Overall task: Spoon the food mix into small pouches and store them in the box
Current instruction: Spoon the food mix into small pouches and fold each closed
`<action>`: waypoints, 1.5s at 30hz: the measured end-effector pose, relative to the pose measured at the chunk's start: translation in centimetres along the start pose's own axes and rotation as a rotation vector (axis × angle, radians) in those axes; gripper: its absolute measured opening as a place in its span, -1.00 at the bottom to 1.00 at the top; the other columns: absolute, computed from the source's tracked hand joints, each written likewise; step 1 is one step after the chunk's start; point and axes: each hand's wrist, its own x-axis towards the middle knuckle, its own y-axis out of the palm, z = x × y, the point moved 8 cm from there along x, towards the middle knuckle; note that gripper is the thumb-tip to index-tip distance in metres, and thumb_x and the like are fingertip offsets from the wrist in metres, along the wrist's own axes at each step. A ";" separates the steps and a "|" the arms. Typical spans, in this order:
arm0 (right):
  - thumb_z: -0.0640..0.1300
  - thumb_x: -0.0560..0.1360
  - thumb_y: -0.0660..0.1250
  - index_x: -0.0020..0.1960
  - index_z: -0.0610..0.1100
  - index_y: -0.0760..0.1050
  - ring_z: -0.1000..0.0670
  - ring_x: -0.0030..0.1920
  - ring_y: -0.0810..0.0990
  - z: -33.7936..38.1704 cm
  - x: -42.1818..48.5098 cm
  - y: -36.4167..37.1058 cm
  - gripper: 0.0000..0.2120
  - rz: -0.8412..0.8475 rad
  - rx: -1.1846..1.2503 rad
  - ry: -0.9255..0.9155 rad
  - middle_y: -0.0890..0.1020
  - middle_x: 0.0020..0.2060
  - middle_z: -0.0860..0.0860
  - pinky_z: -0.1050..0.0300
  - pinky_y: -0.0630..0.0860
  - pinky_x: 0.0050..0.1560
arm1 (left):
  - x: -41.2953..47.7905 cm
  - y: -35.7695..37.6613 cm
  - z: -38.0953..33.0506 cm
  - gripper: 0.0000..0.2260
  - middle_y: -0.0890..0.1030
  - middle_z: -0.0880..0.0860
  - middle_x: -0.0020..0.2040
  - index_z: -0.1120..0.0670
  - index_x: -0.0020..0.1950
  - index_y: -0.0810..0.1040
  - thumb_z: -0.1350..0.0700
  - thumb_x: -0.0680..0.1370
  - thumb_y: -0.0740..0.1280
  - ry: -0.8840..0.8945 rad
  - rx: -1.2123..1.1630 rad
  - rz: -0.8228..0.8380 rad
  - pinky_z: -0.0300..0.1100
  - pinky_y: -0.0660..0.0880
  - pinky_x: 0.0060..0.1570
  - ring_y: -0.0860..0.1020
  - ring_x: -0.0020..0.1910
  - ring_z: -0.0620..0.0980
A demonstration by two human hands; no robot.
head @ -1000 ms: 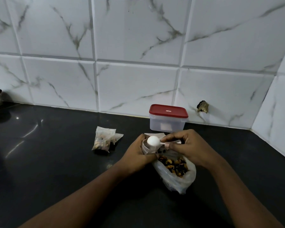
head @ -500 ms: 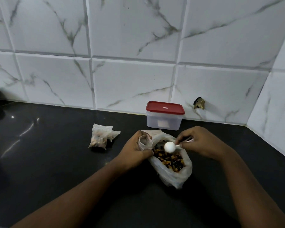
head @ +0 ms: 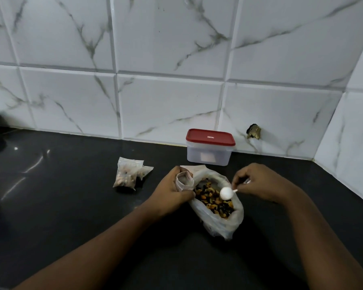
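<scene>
Left grip [head: 172, 191] was curled round a small clear pouch [head: 184, 181], keeping its mouth open and facing up, pressed right against the left rim of the big plastic bag [head: 220, 223]. Right grip [head: 258, 183] was pinching the thin handle of a white spoon [head: 226, 193] in its fingertips, with the spoon's bowl hanging over the food mix [head: 210, 203] inside the bag. Honestly couldn't tell if the spoon had anything in it.

The mix looked like orange-brown nuts and dark bits, and the bag was slumped open on the black tabletop [head: 71, 206], a bit right of centre and closer to the back edge than the front.

The box [head: 209, 155] sat at the back edge of the tabletop, up against the marble-look tiled wall [head: 166, 101], just behind both hands, and its red lid [head: 210, 137] was on.

Two filled pouches [head: 126, 174] lay on the tabletop to the left of the left grip, apart from it, one overlapping the other.

There was also a brass-looking fitting [head: 254, 131] in the wall just right of the box.
</scene>
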 end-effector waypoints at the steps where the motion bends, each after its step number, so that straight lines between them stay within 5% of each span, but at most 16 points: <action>1: -0.17 0.53 0.44 -0.08 0.08 0.70 0.13 -0.04 0.64 0.3 0.0 0.7 -0.84 0.038 -0.013 0.000 0.68 -0.08 0.16 0.19 0.51 -0.06 | 0.0 0.0 0.1 -0.66 0.65 -0.03 0.05 0.02 0.18 0.54 0.32 0.49 0.46 -0.003 -0.001 0.001 -0.27 0.56 -0.03 0.65 0.02 -0.14; 9: -0.12 0.58 0.39 0.03 0.07 0.72 0.18 -0.07 0.65 1.8 0.4 0.0 -0.85 -0.177 0.074 -0.060 0.69 -0.06 0.18 0.18 0.56 -0.03 | 0.2 0.0 0.1 -0.68 0.66 -0.02 0.04 0.01 0.16 0.54 0.29 0.49 0.47 0.005 0.029 -0.005 -0.25 0.59 -0.01 0.65 0.03 -0.11; 14: -0.14 0.64 0.35 0.13 0.03 0.71 0.17 -0.09 0.64 1.6 1.3 2.6 -0.81 -0.101 -0.047 -0.031 0.67 -0.07 0.16 0.30 0.52 -0.11 | 0.1 0.0 0.2 -0.68 0.66 -0.03 0.03 0.04 0.17 0.54 0.33 0.50 0.46 0.000 0.010 -0.005 -0.27 0.57 -0.02 0.65 0.01 -0.14; 20: -0.14 0.59 0.37 -0.04 -0.01 0.71 0.15 -0.14 0.68 1.4 1.1 2.0 -0.85 -0.101 0.042 0.023 0.72 -0.19 0.10 0.19 0.58 -0.10 | 0.2 0.1 0.0 -0.69 0.66 -0.03 0.03 0.05 0.16 0.54 0.32 0.50 0.46 0.004 0.009 0.004 -0.26 0.57 -0.03 0.66 0.01 -0.12; 26: -0.21 0.59 0.39 -0.11 -0.17 0.72 0.02 -0.13 0.72 -0.4 1.4 3.3 -0.85 -0.115 0.465 0.182 0.76 -0.26 -0.07 0.06 0.56 0.06 | 0.0 0.1 -0.2 -0.69 0.65 -0.03 0.02 0.05 0.17 0.54 0.31 0.49 0.47 0.002 0.000 -0.002 -0.32 0.55 -0.09 0.65 -0.02 -0.15; 33: -0.24 0.56 0.39 -0.05 -0.18 0.74 0.07 -0.30 0.46 -2.3 1.1 2.4 -0.86 -0.179 0.681 0.303 0.72 -0.29 -0.06 0.14 0.36 -0.24 | 0.0 0.2 -0.2 -0.67 0.64 -0.04 0.08 0.02 0.20 0.52 0.29 0.51 0.48 -0.006 0.005 0.020 -0.30 0.58 -0.04 0.65 0.02 -0.17; 40: -0.27 0.62 0.36 0.06 -0.17 0.73 0.09 -0.30 0.51 1.9 0.8 2.2 -0.84 -0.143 0.966 0.019 0.74 -0.12 -0.19 0.25 0.44 -0.26 | 0.1 0.1 0.0 -0.66 0.67 -0.08 0.05 0.01 0.20 0.53 0.24 0.50 0.49 0.000 -0.001 0.019 -0.15 0.60 0.09 0.66 0.06 -0.10; 45: -0.15 0.57 0.47 0.11 0.05 0.74 0.20 0.11 0.67 6.3 0.1 3.2 -0.83 -0.071 0.421 -0.229 0.74 0.04 0.19 0.24 0.56 0.17 | 0.1 0.1 0.0 -0.67 0.63 0.08 0.03 0.07 0.17 0.52 0.23 0.46 0.50 0.015 -0.029 0.005 -0.17 0.59 -0.03 0.63 -0.03 -0.08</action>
